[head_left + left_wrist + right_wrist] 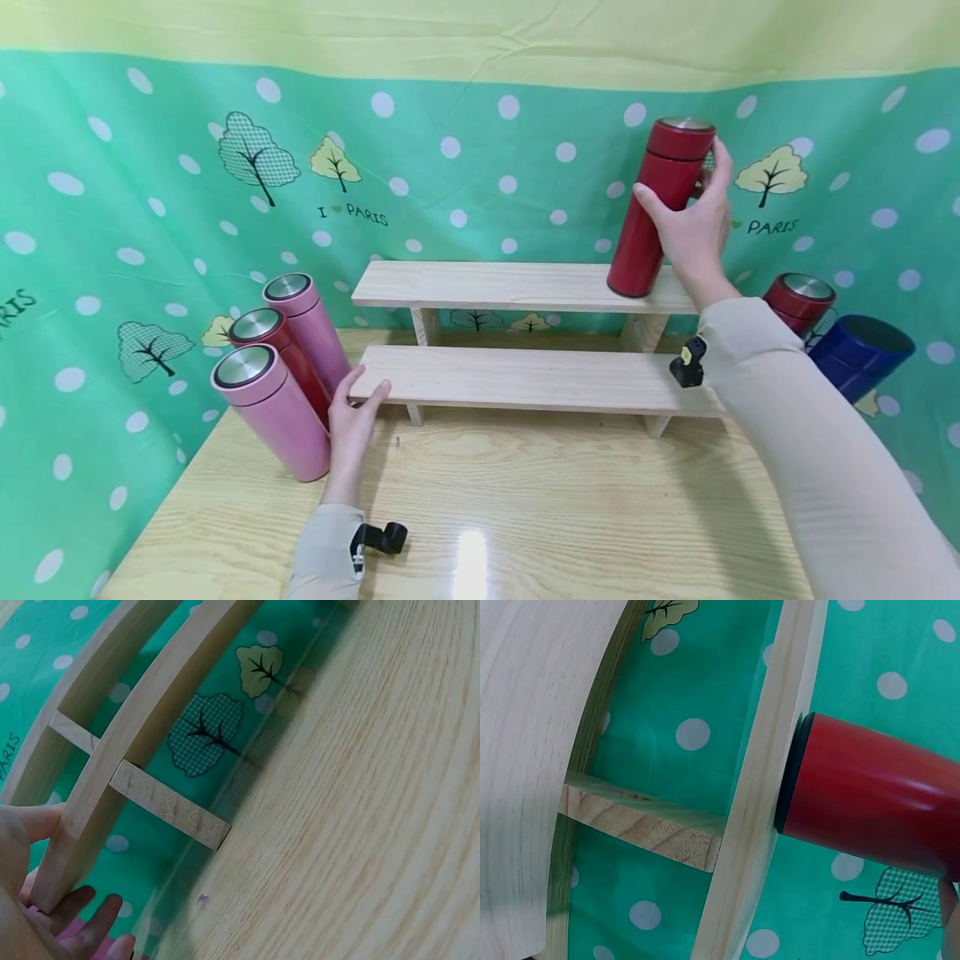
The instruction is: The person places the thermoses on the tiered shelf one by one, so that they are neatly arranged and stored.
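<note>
My right hand (693, 221) grips a tall red thermos (660, 187) around its upper half, thumb in front. The thermos has a silver-topped lid, and its black base (793, 776) meets the right part of the upper wooden shelf (480, 283). At the left end of the lower shelf (525, 379), my left hand (352, 429) holds the board's corner. In the left wrist view its thumb (41, 823) lies on top, with the other fingers (97, 922) below. Two pink thermoses (273, 408) (311, 317) and a red one (281, 342) stand just left of that hand.
Another red thermos (798, 300) and a dark blue one (862, 354) stand at the right, partly behind my right sleeve (817, 433). The two-step rack rests on a light wood table (555, 500). A green dotted curtain (480, 183) hangs behind and at the sides.
</note>
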The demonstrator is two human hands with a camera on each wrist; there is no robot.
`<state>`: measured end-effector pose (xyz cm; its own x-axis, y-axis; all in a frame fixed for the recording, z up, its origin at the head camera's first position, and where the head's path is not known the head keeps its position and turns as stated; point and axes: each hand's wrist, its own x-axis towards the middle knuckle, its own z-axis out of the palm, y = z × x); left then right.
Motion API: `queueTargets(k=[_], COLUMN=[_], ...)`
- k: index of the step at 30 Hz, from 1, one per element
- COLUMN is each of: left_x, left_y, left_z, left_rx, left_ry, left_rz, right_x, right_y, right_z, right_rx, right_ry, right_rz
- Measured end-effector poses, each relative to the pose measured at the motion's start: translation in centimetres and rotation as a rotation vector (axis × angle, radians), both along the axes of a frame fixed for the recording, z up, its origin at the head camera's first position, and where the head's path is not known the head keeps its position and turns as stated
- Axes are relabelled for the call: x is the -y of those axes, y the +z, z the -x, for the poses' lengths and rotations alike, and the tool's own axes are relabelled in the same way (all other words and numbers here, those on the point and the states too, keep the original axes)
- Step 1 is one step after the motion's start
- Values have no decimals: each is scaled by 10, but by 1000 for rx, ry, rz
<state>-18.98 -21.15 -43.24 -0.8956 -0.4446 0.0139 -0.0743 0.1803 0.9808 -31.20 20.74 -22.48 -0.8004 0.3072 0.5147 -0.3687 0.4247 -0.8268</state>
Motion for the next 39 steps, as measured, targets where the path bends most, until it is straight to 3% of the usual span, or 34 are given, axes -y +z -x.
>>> queueTargets(k=[11, 17, 25, 30, 39], left_x=[0, -1, 0, 1, 0], left_y=[-1, 0, -1, -2, -2], left_z=[1, 1, 0, 0, 2], left_rx=[2, -5, 6, 13, 2], left_ry=[7, 13, 13, 16, 11], left_rz=[-4, -2, 3, 0, -8], right_x=[4, 8, 13, 8, -7], right_y=[-4, -6, -5, -10, -21], right_z=[1, 1, -8, -19, -56], right_rx=[-10, 5, 23, 3, -84], right_ry=[-40, -40, 93, 157, 170], right_rz=[-62, -45, 204, 294, 251])
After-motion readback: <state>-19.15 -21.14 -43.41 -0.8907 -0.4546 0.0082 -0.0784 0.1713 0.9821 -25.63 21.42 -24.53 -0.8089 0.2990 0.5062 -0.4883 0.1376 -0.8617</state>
